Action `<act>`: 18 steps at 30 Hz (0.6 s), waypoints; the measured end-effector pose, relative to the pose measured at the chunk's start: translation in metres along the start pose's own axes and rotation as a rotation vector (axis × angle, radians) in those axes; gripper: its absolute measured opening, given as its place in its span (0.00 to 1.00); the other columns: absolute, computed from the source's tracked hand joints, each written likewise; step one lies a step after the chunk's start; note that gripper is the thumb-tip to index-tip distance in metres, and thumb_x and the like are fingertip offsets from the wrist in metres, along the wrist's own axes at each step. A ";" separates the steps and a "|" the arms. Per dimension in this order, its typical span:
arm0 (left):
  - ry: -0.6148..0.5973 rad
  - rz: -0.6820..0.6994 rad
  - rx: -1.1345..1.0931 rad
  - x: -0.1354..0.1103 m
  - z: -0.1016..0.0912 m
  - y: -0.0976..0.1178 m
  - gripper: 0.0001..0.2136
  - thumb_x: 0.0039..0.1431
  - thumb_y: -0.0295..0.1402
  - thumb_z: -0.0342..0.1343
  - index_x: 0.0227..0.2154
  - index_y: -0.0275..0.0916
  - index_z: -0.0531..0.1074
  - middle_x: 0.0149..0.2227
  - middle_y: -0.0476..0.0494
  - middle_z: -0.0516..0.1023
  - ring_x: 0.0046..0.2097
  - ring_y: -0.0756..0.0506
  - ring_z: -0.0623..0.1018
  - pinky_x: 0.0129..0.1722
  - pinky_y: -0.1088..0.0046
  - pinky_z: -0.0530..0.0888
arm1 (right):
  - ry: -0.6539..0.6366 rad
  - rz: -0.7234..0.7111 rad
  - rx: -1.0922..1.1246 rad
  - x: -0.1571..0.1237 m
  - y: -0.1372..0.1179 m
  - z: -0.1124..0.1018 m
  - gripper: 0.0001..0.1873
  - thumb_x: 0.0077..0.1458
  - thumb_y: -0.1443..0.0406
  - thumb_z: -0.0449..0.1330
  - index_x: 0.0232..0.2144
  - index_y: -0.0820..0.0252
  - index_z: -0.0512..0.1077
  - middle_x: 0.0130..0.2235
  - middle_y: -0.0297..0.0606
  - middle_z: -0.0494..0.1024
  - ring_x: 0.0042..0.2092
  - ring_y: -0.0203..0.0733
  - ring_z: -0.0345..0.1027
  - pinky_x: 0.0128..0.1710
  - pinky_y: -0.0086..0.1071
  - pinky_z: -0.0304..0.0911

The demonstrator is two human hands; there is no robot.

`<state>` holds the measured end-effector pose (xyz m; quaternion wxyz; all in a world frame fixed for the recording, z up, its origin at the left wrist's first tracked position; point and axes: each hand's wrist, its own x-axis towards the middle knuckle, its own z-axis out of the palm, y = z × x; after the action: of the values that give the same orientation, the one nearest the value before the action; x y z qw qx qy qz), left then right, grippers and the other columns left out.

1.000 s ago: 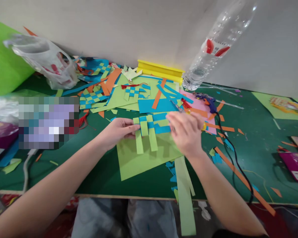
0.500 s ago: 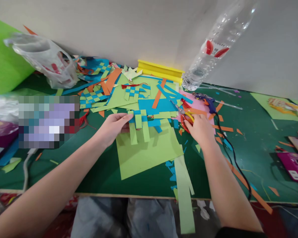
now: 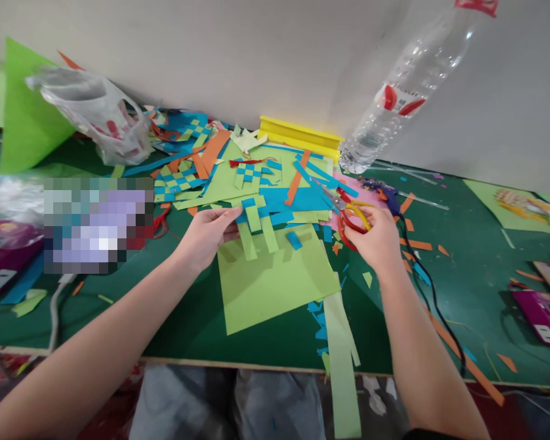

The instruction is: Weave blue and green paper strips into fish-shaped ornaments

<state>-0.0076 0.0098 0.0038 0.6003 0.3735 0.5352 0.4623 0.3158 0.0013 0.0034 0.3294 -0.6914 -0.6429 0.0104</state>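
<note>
My left hand [image 3: 213, 235] pinches the left edge of a small woven piece of blue and green paper strips [image 3: 253, 215], its loose green ends hanging down. In my right hand [image 3: 378, 237] is a pair of scissors [image 3: 354, 217] with red and yellow handles, the blades pointing up and left toward the woven paper but apart from it. Under the woven piece lies a light green sheet [image 3: 275, 287], with a small blue paper scrap [image 3: 294, 241] on it. A finished-looking blue and green weave with a red tassel [image 3: 252, 172] lies farther back.
A tall plastic bottle [image 3: 394, 104] stands behind my right hand, beside a yellow channel strip [image 3: 300, 139]. A glue gun [image 3: 385, 192] trails a black cord. Left are a bagged cup [image 3: 103, 122] and a blurred-out device [image 3: 101, 226]. Paper scraps litter the green table [image 3: 174, 333].
A blue scrap has come off the woven paper's right side and lies on the green sheet. The scissors have moved slightly right, away from the weave, which has tilted a little.
</note>
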 end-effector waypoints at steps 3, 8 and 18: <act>0.026 0.015 0.003 0.000 0.000 0.001 0.12 0.49 0.41 0.66 0.30 0.38 0.77 0.29 0.45 0.79 0.30 0.48 0.78 0.34 0.71 0.78 | 0.035 -0.043 0.085 0.000 -0.011 -0.006 0.22 0.45 0.62 0.63 0.45 0.59 0.69 0.48 0.48 0.71 0.48 0.52 0.70 0.48 0.47 0.67; 0.014 0.049 0.026 0.000 0.000 0.001 0.12 0.48 0.41 0.66 0.30 0.37 0.75 0.28 0.48 0.77 0.27 0.51 0.76 0.34 0.72 0.77 | -0.065 -0.274 0.126 -0.009 -0.028 -0.009 0.28 0.47 0.59 0.63 0.50 0.58 0.62 0.51 0.50 0.68 0.53 0.53 0.66 0.49 0.48 0.66; -0.029 0.014 0.020 -0.001 0.000 -0.001 0.15 0.49 0.42 0.65 0.34 0.36 0.77 0.33 0.44 0.81 0.31 0.49 0.79 0.37 0.71 0.78 | -0.352 -0.482 -0.024 -0.023 -0.044 -0.004 0.31 0.48 0.56 0.64 0.52 0.58 0.62 0.51 0.48 0.69 0.55 0.58 0.62 0.54 0.54 0.59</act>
<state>-0.0072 0.0088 0.0031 0.6008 0.3899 0.5285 0.4558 0.2745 -0.0233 0.0174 0.1977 -0.5103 -0.8358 0.0439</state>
